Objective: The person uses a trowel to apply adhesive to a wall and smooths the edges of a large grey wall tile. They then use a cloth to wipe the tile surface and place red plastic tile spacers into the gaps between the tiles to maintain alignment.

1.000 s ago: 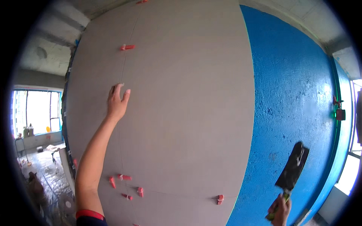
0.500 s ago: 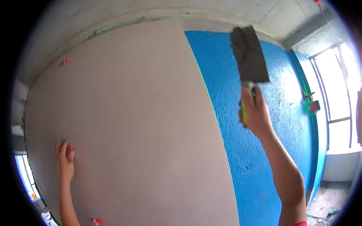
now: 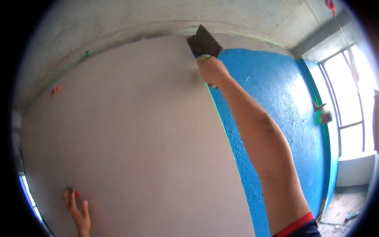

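My right hand (image 3: 213,71) grips the yellow-green handle of a trowel (image 3: 205,42) with a wide grey blade. The blade is raised at the top right corner of a large smooth grey-beige board (image 3: 150,130), where the board meets the rough strip under the ceiling. Whether it touches there I cannot tell. Low on the board's left side, my left hand (image 3: 79,213) has its fingers extended and its thumb apart. Beside its fingertips is a small red piece (image 3: 77,194); a thin string runs up from there to another red piece (image 3: 58,89).
Right of the board's edge, with a green line along it, is a blue textured wall (image 3: 272,102). A green-lit device (image 3: 323,115) hangs near the bright window (image 3: 345,98). A red piece (image 3: 331,4) on a cord hangs at upper right. Bare concrete ceiling (image 3: 158,15) overhead.
My right hand has carried the trowel leftward from in front of the blue wall to the board's top corner. The view has shifted, so the left hand and red pieces appear lower.
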Demonstrator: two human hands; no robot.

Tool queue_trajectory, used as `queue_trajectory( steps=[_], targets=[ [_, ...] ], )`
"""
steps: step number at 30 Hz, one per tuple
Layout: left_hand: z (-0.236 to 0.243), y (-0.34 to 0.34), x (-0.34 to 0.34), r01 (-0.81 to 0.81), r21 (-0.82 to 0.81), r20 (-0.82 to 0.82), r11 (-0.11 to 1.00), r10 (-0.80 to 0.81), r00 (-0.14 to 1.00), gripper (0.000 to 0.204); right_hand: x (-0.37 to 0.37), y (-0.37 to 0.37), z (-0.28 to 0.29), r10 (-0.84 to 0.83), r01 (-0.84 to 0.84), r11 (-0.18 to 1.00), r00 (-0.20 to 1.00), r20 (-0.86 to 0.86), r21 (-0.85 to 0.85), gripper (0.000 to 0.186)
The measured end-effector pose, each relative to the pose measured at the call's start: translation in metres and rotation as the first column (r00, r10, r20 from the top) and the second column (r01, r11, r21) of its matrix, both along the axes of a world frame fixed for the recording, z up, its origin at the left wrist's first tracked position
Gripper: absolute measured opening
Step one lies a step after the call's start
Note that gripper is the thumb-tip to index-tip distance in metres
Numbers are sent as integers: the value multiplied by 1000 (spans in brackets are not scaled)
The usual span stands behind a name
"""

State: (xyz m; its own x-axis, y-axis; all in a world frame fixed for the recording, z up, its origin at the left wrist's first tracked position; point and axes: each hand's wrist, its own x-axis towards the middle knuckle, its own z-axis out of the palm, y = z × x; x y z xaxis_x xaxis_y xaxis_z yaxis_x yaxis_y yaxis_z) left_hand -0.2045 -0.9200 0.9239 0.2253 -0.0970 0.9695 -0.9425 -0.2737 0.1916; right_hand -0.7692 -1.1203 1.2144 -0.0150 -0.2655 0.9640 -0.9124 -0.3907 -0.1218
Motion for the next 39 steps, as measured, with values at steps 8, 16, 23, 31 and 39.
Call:
queue_trajectory(
  steps=[8,16,23,31,39],
  targets=[
    [-3,1,-16,102,-81,180,991,-86,980,66,18,-3,2,185,-185,983,979,85,-7,32],
    [-10,-5,-5,117,-102,204,988,-94,974,67,31,4,0,523,-561,828,773,359,2,42],
    [-9,-7,-2,41,-125,190,991,-17,982,63,15,23,-7,717,-780,622,531,452,-72,45],
    [-7,-4,-3,166,-87,227,982,-143,963,57,-27,36,-77,776,-823,533,384,500,-195,48],
    [-2,1,31,40,-73,279,997,-18,960,60,-39,37,-217,656,-746,651,459,599,-141,53]
  ],
)
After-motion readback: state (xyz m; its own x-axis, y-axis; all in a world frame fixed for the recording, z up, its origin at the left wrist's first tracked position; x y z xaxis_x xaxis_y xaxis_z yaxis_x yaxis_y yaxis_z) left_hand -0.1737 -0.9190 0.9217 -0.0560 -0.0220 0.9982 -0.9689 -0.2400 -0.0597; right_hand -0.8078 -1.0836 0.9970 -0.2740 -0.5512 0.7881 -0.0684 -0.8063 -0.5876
